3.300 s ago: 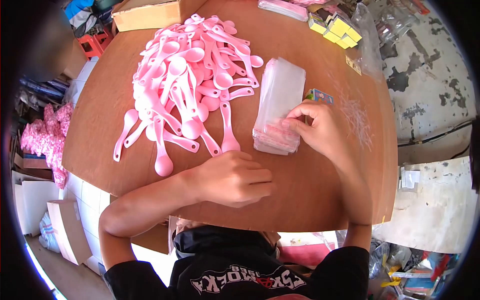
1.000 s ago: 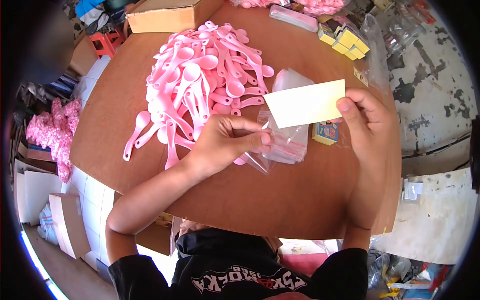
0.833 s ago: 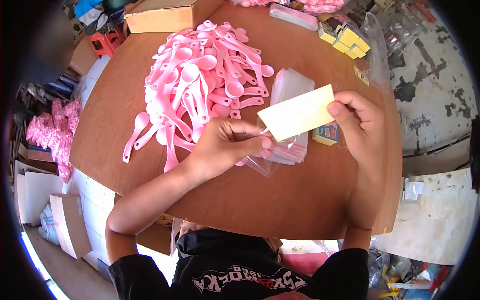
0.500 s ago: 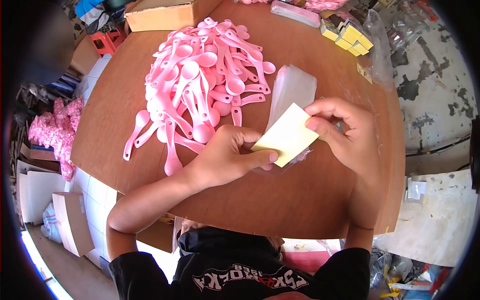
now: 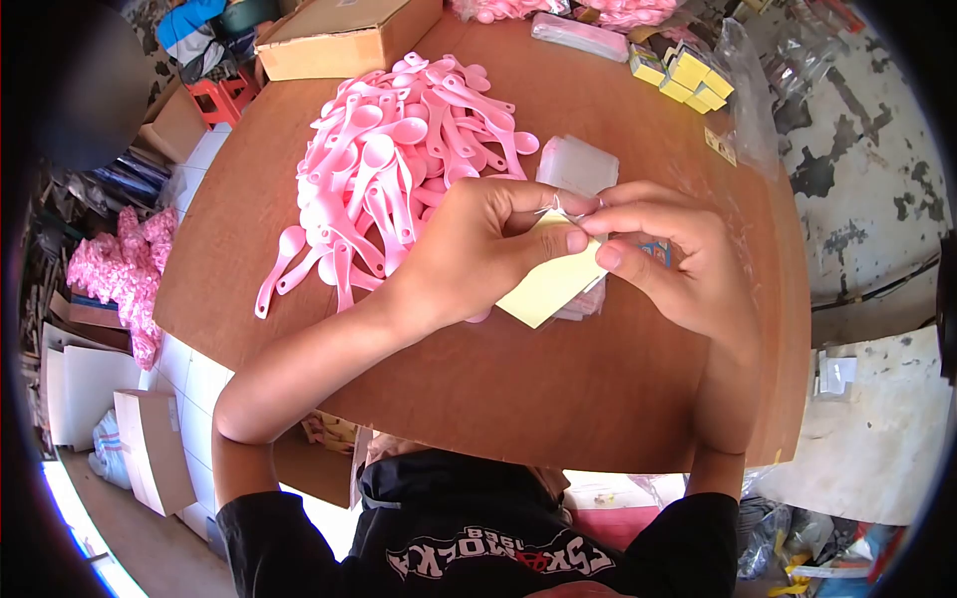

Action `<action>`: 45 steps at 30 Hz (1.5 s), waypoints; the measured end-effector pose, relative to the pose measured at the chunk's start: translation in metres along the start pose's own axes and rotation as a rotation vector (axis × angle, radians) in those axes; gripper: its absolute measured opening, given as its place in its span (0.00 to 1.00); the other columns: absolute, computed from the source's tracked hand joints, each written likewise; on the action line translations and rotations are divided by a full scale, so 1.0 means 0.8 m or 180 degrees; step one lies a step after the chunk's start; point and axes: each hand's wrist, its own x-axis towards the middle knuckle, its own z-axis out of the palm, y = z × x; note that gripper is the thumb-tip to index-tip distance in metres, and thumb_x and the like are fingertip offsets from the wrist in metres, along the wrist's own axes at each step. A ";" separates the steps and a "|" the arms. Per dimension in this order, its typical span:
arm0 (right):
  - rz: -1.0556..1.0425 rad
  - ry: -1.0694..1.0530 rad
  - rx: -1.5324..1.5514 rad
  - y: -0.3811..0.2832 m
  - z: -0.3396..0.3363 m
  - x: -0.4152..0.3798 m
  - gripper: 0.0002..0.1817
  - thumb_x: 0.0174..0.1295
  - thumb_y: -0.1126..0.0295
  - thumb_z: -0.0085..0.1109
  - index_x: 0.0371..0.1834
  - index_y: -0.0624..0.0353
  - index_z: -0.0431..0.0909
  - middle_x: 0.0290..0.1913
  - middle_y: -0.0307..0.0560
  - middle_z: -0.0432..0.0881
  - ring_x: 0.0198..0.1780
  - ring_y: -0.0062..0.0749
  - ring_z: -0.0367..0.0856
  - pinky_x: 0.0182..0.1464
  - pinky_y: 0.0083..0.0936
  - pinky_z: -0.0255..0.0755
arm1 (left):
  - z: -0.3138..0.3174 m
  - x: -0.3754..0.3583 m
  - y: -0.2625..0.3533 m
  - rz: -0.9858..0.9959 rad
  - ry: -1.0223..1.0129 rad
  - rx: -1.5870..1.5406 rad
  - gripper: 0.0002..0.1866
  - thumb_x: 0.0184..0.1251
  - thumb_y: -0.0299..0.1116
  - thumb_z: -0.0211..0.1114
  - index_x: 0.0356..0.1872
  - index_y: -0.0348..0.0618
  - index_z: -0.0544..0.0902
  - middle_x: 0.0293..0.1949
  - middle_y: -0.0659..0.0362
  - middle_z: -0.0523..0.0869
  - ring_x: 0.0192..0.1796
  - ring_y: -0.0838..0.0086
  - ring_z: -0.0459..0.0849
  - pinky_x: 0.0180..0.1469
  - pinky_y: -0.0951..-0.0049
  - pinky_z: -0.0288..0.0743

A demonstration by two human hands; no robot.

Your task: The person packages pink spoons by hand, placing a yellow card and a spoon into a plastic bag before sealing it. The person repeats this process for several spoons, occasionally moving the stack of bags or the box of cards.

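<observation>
Between my two hands is a pale yellow card (image 5: 548, 284), tilted, with crinkled clear plastic at its top edge. My left hand (image 5: 488, 244) pinches the card's upper part between thumb and fingers. The fingertips of my right hand (image 5: 683, 254) are closed at the card's top right corner, on the plastic or the card's edge. Behind the hands lies a stack of clear plastic bags (image 5: 578, 164), partly covered by them. A large heap of pink spoons (image 5: 384, 169) lies to the left of the bags.
An open-topped cardboard box (image 5: 344, 40) stands at the table's far left. Small yellow boxes (image 5: 688, 75) and a clear-wrapped pack (image 5: 578, 37) lie at the far edge. Pink wrapped bundles (image 5: 125, 269) and a red stool (image 5: 224, 97) are beyond the table's left side.
My left hand has moved up along the card to its top edge, near my right fingertips. Crinkled plastic now shows there. The view has shifted slightly.
</observation>
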 end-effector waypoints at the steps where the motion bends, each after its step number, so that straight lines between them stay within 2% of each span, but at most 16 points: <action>1: -0.0008 0.0009 0.0004 0.001 -0.001 -0.002 0.10 0.63 0.73 0.65 0.45 0.64 0.84 0.43 0.48 0.84 0.39 0.25 0.82 0.37 0.21 0.76 | 0.002 0.002 0.000 0.0036 0.0028 0.0058 0.15 0.71 0.29 0.63 0.54 0.32 0.81 0.41 0.55 0.88 0.41 0.82 0.85 0.40 0.81 0.80; 7: 0.0646 -0.0385 0.0533 0.003 -0.016 -0.009 0.15 0.63 0.68 0.65 0.49 0.65 0.81 0.36 0.46 0.84 0.34 0.21 0.78 0.33 0.22 0.75 | 0.017 0.006 0.011 0.0108 0.0059 -0.0010 0.16 0.72 0.31 0.62 0.55 0.33 0.81 0.42 0.56 0.88 0.41 0.81 0.84 0.42 0.79 0.80; 10: 0.0400 -0.0703 0.0211 0.005 -0.017 -0.012 0.13 0.63 0.69 0.64 0.47 0.65 0.82 0.28 0.46 0.82 0.28 0.22 0.76 0.30 0.23 0.73 | 0.023 0.009 0.000 0.0208 0.0009 0.0193 0.15 0.72 0.31 0.63 0.54 0.33 0.82 0.43 0.56 0.87 0.41 0.79 0.85 0.41 0.79 0.80; 12: 0.0765 -0.1445 -0.0330 -0.002 -0.019 -0.009 0.10 0.64 0.70 0.62 0.44 0.65 0.82 0.24 0.46 0.81 0.24 0.26 0.77 0.28 0.24 0.72 | 0.028 0.009 -0.004 0.0454 -0.0035 0.0328 0.15 0.72 0.31 0.63 0.52 0.32 0.83 0.45 0.56 0.86 0.42 0.78 0.85 0.43 0.79 0.80; 15: 0.0821 -0.1341 -0.0250 -0.001 -0.011 -0.007 0.08 0.65 0.72 0.60 0.43 0.64 0.83 0.22 0.44 0.80 0.23 0.28 0.79 0.28 0.23 0.72 | 0.027 0.004 -0.013 0.0815 -0.0185 0.0697 0.17 0.69 0.31 0.66 0.55 0.33 0.80 0.50 0.55 0.83 0.50 0.75 0.83 0.50 0.75 0.78; 18: 0.0768 -0.1089 0.0147 0.005 -0.005 -0.006 0.08 0.65 0.73 0.59 0.43 0.66 0.83 0.24 0.44 0.82 0.24 0.26 0.81 0.29 0.22 0.72 | 0.027 -0.016 -0.005 0.0139 -0.0319 0.0786 0.30 0.62 0.25 0.71 0.65 0.38 0.70 0.50 0.57 0.83 0.55 0.75 0.81 0.56 0.70 0.76; 21: 0.0780 -0.0897 0.0487 0.007 -0.009 -0.008 0.08 0.68 0.72 0.58 0.43 0.65 0.83 0.30 0.40 0.83 0.30 0.20 0.82 0.32 0.20 0.75 | 0.009 -0.031 -0.025 0.0036 -0.0463 0.1019 0.27 0.63 0.25 0.69 0.64 0.38 0.71 0.50 0.59 0.83 0.55 0.78 0.80 0.57 0.72 0.74; 25: 0.0940 -0.0387 0.0695 0.029 -0.007 0.015 0.07 0.68 0.73 0.58 0.41 0.66 0.83 0.30 0.37 0.82 0.31 0.17 0.80 0.34 0.18 0.74 | -0.001 -0.041 -0.039 -0.0365 -0.0835 0.0743 0.26 0.66 0.27 0.68 0.64 0.41 0.72 0.47 0.60 0.85 0.49 0.82 0.80 0.51 0.76 0.75; 28: 0.0384 0.0345 -0.0161 0.064 0.015 0.060 0.07 0.67 0.73 0.59 0.38 0.68 0.82 0.30 0.38 0.83 0.33 0.18 0.79 0.35 0.20 0.74 | -0.002 -0.042 -0.046 -0.0282 -0.0904 0.0607 0.27 0.66 0.29 0.68 0.65 0.44 0.71 0.44 0.61 0.86 0.45 0.83 0.81 0.47 0.77 0.76; 32: 0.0430 0.0248 -0.1609 0.122 0.044 0.141 0.08 0.58 0.69 0.66 0.38 0.60 0.84 0.33 0.50 0.86 0.34 0.31 0.85 0.40 0.30 0.78 | -0.003 -0.045 -0.065 -0.0094 -0.0841 0.0462 0.27 0.67 0.28 0.67 0.66 0.44 0.71 0.41 0.63 0.85 0.39 0.85 0.80 0.41 0.78 0.76; 33: 0.0421 0.0248 -0.1611 0.133 0.049 0.161 0.08 0.58 0.69 0.66 0.38 0.60 0.84 0.33 0.50 0.86 0.34 0.31 0.85 0.40 0.30 0.78 | -0.003 -0.046 -0.062 -0.0088 -0.0837 0.0466 0.27 0.67 0.28 0.67 0.66 0.44 0.71 0.41 0.63 0.85 0.39 0.85 0.80 0.41 0.78 0.76; 38: 0.0299 -0.0210 -0.2076 0.175 0.075 0.220 0.09 0.55 0.71 0.64 0.39 0.57 0.85 0.34 0.55 0.86 0.37 0.50 0.84 0.42 0.41 0.77 | -0.005 -0.048 -0.051 -0.0168 -0.0780 0.0420 0.24 0.66 0.27 0.68 0.62 0.44 0.73 0.38 0.63 0.85 0.37 0.86 0.79 0.39 0.78 0.75; 40: 0.0295 -0.0198 -0.2170 0.182 0.078 0.235 0.10 0.55 0.72 0.64 0.40 0.58 0.85 0.33 0.55 0.85 0.37 0.51 0.83 0.41 0.41 0.77 | -0.008 -0.050 -0.050 -0.0164 -0.0787 0.0474 0.24 0.66 0.27 0.68 0.62 0.44 0.73 0.39 0.63 0.85 0.37 0.86 0.79 0.39 0.78 0.75; 42: 0.0320 -0.0189 -0.2269 0.192 0.079 0.239 0.11 0.54 0.74 0.63 0.41 0.59 0.84 0.33 0.56 0.85 0.37 0.51 0.83 0.41 0.41 0.76 | -0.008 -0.050 -0.054 -0.0137 -0.0800 0.0534 0.28 0.64 0.29 0.68 0.65 0.40 0.70 0.46 0.52 0.86 0.44 0.73 0.84 0.47 0.69 0.77; 43: 0.0248 0.0023 -0.2253 0.197 0.079 0.238 0.13 0.53 0.75 0.63 0.43 0.60 0.83 0.32 0.56 0.85 0.36 0.47 0.83 0.39 0.39 0.77 | -0.008 -0.050 -0.052 -0.0139 -0.0816 0.0519 0.28 0.64 0.29 0.68 0.65 0.40 0.70 0.46 0.52 0.86 0.44 0.73 0.84 0.47 0.69 0.77; 45: 0.0194 0.0221 -0.2249 0.186 0.073 0.228 0.15 0.53 0.77 0.62 0.45 0.61 0.82 0.31 0.55 0.85 0.35 0.44 0.84 0.38 0.36 0.77 | -0.009 -0.052 -0.046 -0.0330 -0.0825 0.0567 0.25 0.65 0.28 0.69 0.62 0.43 0.73 0.41 0.62 0.86 0.40 0.86 0.80 0.42 0.79 0.75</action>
